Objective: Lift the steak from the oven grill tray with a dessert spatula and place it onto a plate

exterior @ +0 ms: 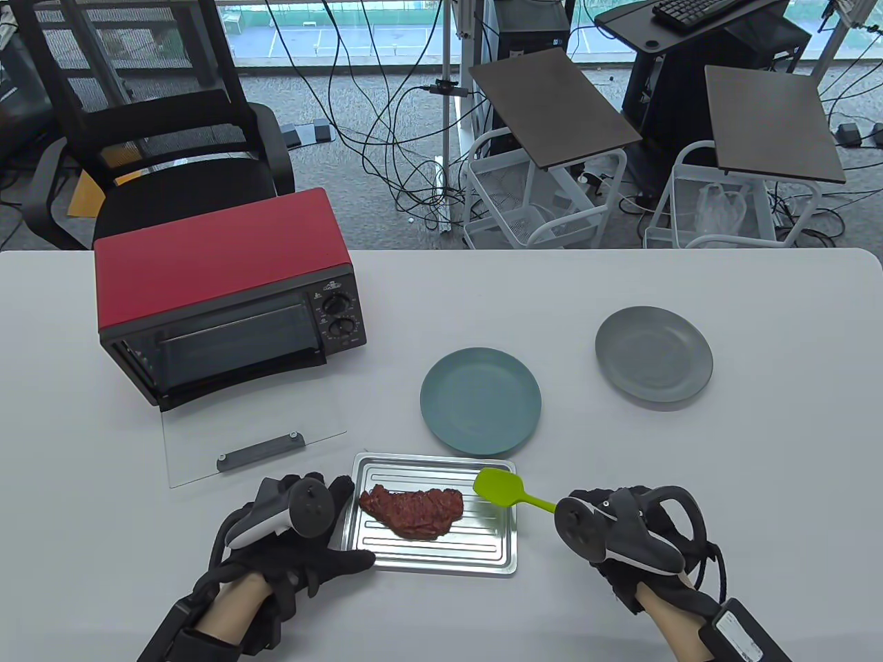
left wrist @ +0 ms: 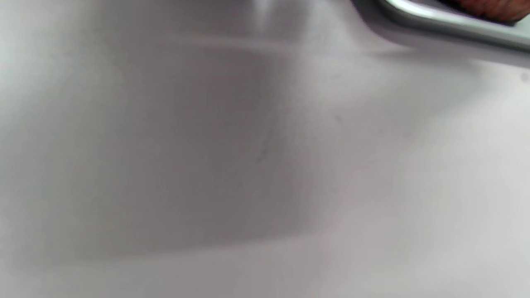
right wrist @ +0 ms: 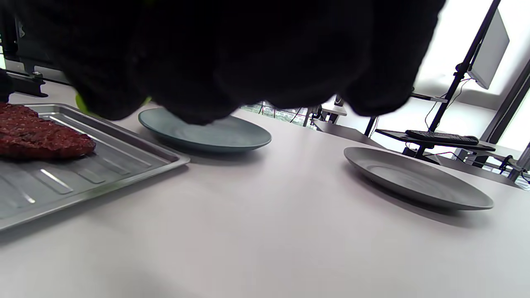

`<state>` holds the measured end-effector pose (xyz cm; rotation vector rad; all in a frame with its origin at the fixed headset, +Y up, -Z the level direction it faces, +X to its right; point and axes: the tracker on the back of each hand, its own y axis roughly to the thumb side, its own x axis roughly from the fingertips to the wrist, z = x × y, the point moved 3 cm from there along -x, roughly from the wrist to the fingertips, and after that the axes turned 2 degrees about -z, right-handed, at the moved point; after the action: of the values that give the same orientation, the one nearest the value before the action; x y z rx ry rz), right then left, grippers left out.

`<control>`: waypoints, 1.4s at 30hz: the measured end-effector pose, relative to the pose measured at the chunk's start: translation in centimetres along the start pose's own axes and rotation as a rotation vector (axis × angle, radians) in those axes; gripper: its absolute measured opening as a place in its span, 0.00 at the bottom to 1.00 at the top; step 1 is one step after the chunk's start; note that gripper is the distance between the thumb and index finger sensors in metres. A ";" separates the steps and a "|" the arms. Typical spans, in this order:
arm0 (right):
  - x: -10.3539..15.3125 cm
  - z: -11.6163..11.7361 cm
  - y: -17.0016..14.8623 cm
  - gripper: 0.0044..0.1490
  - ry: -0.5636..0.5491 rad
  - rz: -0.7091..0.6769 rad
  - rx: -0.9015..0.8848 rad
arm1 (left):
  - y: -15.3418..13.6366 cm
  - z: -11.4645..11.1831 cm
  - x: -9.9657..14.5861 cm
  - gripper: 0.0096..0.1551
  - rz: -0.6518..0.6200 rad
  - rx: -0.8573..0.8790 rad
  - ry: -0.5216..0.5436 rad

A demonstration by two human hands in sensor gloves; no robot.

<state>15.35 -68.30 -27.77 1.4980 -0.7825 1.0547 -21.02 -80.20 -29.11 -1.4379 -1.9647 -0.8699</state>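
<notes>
A reddish-brown steak (exterior: 412, 511) (right wrist: 39, 138) lies on the silver oven grill tray (exterior: 497, 552) (right wrist: 124, 159) near the table's front edge. My left hand (exterior: 314, 545) holds the tray's left edge, thumb along its front left corner. My right hand (exterior: 607, 524) grips the handle of the lime-green dessert spatula (exterior: 507, 491), whose blade hovers over the tray's far right corner, right of the steak. A teal plate (exterior: 481, 400) (right wrist: 205, 134) sits just behind the tray. In the left wrist view only the tray rim (left wrist: 451, 22) and blurred table show.
A red toaster oven (exterior: 221, 289) stands at the left with its glass door (exterior: 252, 441) folded down onto the table. A grey plate (exterior: 653, 357) (right wrist: 414, 180) rests at the right. Behind the table are a chair and carts.
</notes>
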 end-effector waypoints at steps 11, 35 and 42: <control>-0.4 1.9 0.4 0.27 0.084 -0.056 -0.032 | 0.1 -0.2 -0.1 0.66 0.026 -0.031 -0.020; -2.4 4.1 0.8 0.26 0.098 -0.113 -0.111 | 0.1 -0.4 -0.3 0.63 0.055 -0.065 -0.034; -3.0 4.3 1.1 0.26 0.069 -0.135 -0.125 | 0.1 -0.4 -0.4 0.63 0.054 -0.066 -0.037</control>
<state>14.13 -72.95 -30.14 1.3812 -0.6760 0.9348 -20.83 -80.72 -29.12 -1.5481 -1.9307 -0.8980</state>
